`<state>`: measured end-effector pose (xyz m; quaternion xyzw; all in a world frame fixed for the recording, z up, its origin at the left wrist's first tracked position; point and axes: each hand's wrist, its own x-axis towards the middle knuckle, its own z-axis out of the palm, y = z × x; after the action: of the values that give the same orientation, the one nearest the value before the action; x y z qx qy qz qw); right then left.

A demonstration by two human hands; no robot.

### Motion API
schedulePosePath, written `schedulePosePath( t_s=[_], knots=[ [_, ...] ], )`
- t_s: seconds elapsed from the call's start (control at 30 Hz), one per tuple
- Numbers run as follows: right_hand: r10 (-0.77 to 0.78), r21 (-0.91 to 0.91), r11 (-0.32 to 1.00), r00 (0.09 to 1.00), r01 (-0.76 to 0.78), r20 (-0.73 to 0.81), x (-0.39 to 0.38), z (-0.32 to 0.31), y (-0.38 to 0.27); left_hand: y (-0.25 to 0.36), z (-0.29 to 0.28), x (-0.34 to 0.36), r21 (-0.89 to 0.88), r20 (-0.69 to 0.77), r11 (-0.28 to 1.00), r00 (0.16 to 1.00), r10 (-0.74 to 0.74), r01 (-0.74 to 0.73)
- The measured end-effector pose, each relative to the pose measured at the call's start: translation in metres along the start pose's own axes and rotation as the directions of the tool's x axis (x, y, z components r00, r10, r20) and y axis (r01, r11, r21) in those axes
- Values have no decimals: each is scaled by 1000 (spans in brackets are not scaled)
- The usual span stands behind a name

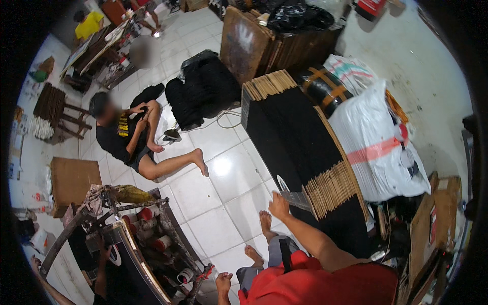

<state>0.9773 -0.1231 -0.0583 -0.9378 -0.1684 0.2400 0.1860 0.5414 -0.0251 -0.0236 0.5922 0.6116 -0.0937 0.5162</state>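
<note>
My right hand (278, 206) is closed at the left edge of a grey board (297, 201), its fingers curled onto it. The board stands at the near end of a row of brown cardboard sheets (330, 190) among black cloth (295, 142) on a long raised stack. My left hand (224, 281) hangs by my leg, low in the middle, its fingers curled with no object visible in them.
A co-worker (119, 137) sits on the tiled floor (213, 229) beside black cloth bundles (198, 91). Another person's hand (104, 249) is at a printing rig (127, 256) with paint pots at lower left. White sacks (373, 152) and wooden boards (244, 43) line the right and back.
</note>
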Motion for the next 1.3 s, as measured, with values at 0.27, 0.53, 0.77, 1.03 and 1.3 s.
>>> schedulePosePath(
  t_s=[0.27, 0.53, 0.77, 1.03, 1.3],
  knots=[
    [434, -81, 900, 858, -429, 276, -224, 30, 105, -69, -51, 27, -156, 107, 982, 986, 127, -109],
    [581, -122, 814, 789, -568, 199, -357, 51, 170, -203, -97, 11, -188, 159, 950, 962, -221, 250],
    [401, 63, 907, 900, -416, 172, -363, 52, 141, -322, -75, -3, -152, 309, 864, 853, -420, 480],
    [259, 131, 949, 948, -285, 187, -332, 43, 137, -249, -38, -54, -282, 162, 911, 951, -263, 300],
    [181, 388, 897, 977, -210, 111, -368, -3, 180, -204, 19, -101, -259, 188, 928, 956, -223, 267]
  ],
)
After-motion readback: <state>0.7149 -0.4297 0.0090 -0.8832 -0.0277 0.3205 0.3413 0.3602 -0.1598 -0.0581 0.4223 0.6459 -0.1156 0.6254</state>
